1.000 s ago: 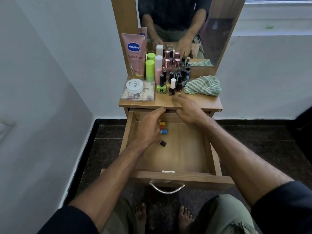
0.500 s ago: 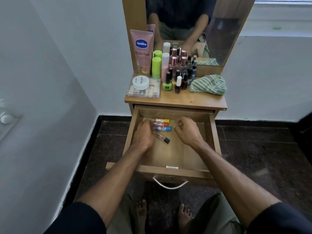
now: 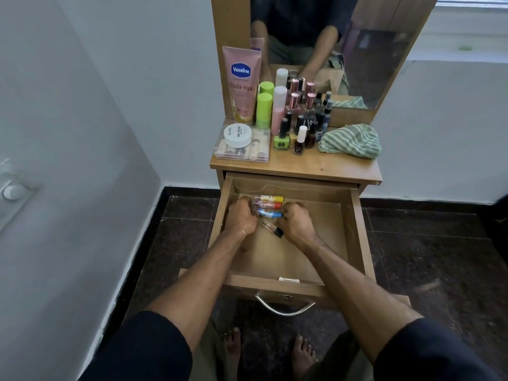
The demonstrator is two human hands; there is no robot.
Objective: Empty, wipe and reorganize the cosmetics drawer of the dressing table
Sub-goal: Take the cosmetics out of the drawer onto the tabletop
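Drawer (image 3: 357,229) open; left hand (image 3: 242,217) and right hand (image 3: 295,222), fingers curled, flank three tubes (image 3: 268,206); grip unclear.

Both forearms reach forward, mid-frame; left hand (image 3: 242,219) and right hand (image 3: 297,224) knuckles up, fingers curled, close together.

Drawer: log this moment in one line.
drawer open | left hand, right hand at three small tubes | cloth on tabletop

Dark navy sleeves (image 3: 143,350), olive trousers (image 3: 209,361), bare feet (image 3: 232,350).
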